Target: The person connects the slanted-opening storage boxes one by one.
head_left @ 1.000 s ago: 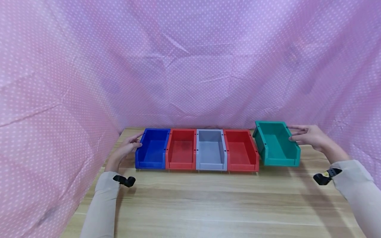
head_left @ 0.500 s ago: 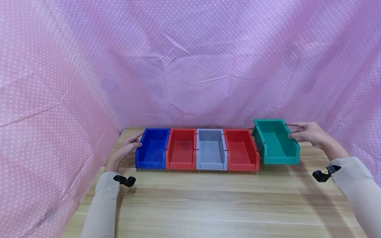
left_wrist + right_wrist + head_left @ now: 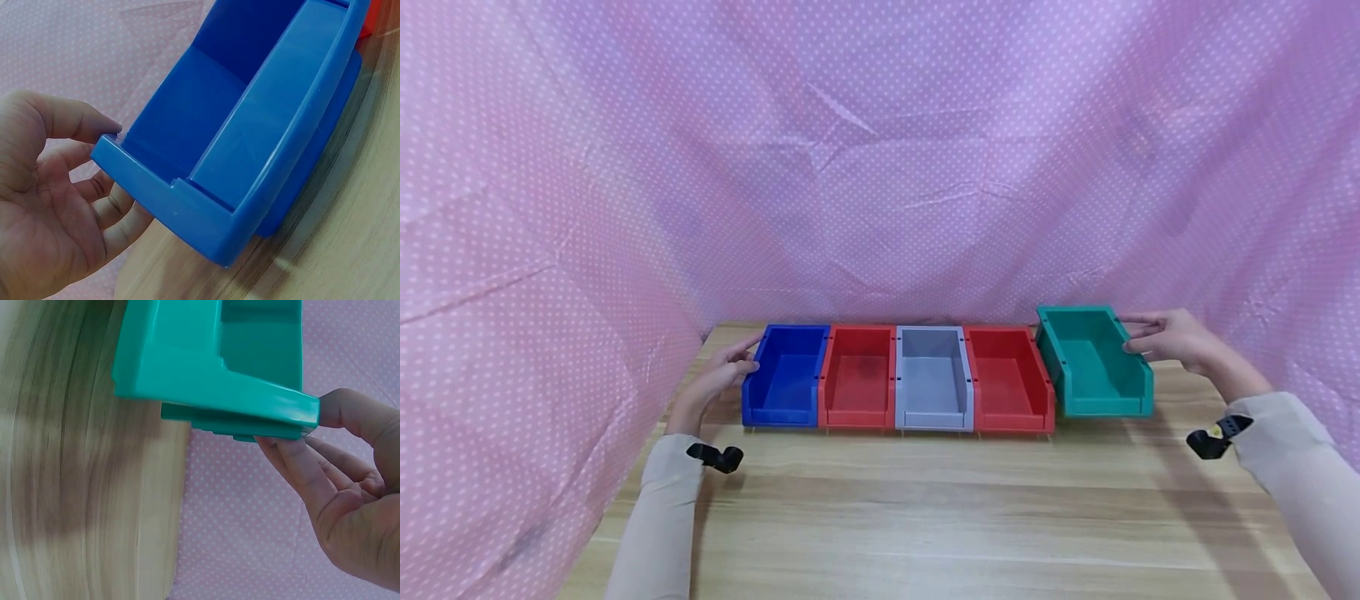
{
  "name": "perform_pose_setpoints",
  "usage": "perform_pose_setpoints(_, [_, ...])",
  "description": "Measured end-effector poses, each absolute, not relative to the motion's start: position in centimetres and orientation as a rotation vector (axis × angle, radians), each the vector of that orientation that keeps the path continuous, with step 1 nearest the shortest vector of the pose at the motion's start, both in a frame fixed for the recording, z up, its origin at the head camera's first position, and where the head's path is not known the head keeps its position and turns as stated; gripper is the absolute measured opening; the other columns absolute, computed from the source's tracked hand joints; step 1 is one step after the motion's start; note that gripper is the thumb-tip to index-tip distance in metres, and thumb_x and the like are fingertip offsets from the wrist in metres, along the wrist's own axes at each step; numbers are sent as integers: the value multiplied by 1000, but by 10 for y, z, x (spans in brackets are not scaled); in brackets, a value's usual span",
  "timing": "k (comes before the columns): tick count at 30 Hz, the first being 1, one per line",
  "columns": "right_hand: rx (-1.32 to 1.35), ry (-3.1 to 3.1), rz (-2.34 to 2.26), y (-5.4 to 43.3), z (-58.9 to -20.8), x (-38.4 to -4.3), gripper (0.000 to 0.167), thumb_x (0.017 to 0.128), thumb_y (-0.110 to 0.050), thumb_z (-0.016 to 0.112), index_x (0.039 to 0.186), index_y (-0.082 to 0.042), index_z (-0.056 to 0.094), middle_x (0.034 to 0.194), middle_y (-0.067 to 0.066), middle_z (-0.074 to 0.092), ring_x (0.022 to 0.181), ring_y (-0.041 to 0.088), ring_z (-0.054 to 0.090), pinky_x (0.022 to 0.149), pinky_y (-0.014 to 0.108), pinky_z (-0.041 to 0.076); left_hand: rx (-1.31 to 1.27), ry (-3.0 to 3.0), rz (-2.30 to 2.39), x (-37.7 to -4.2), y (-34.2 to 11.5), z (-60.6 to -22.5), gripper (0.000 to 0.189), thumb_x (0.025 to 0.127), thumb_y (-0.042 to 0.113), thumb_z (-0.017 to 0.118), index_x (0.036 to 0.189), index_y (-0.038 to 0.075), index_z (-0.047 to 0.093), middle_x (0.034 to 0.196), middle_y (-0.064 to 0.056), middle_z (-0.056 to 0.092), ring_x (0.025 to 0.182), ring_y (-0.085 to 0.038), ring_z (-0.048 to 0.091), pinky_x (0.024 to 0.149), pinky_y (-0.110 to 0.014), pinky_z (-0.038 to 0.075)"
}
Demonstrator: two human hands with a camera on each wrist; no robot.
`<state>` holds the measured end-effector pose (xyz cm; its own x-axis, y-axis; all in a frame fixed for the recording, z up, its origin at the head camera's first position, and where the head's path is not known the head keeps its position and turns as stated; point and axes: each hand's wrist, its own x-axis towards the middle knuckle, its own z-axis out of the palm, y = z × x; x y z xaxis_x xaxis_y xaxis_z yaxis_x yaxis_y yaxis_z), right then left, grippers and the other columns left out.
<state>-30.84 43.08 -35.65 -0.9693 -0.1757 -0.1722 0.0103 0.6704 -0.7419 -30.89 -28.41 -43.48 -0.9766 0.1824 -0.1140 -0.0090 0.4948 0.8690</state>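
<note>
My right hand pinches the right side wall of a green storage bin, thumb on the inside and fingers outside. The green bin is raised a little off the table and stands close beside the right-hand red bin. In the right wrist view the thumb meets the rim of the green bin. At the other end, my left hand holds the left wall of a blue bin. Its thumb hooks over the rim of the blue bin in the left wrist view, with the fingers underneath outside.
Between blue and green stand another red bin and a grey bin, side by side in one row. All sit near the back edge of a wooden table. A pink dotted curtain hangs behind and at both sides.
My right hand has shifted the green bin slightly left, up and then down again, closer to the red bin. My left hand and the other bins stay about where they were.
</note>
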Motion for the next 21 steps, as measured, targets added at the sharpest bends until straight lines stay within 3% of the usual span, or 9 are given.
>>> perform_pose_setpoints(8, [-136, 2658, -1120, 431, -357, -308, 69, 97, -11, 68, 151, 14, 32, 137, 44, 50, 86, -5, 65, 82, 36, 61, 168, 2543, 1487, -306, -285, -434, 67, 104, 10, 51, 164, 14, 21, 120, -12, 39, 113, -28, 44, 88, -35, 45])
perform_pose_setpoints(16, [-136, 2676, -1053, 430, -353, -309, 69, 98, -13, 67, 152, 12, 32, 138, 45, 47, 102, 23, 71, 85, 39, 61, 166, 2515, 1532, -301, -282, -433, 66, 104, 8, 50, 163, 12, 21, 119, -11, 40, 108, -22, 46, 96, -41, 43])
perform_pose_setpoints(21, [-148, 2670, -1035, 430, -352, -309, 68, 98, -12, 66, 152, 12, 33, 137, 45, 48, 105, 32, 71, 85, 40, 61, 117, 2508, 1528, -298, -281, -433, 66, 104, 9, 51, 163, 15, 22, 120, -10, 40, 113, -26, 45, 96, -41, 45])
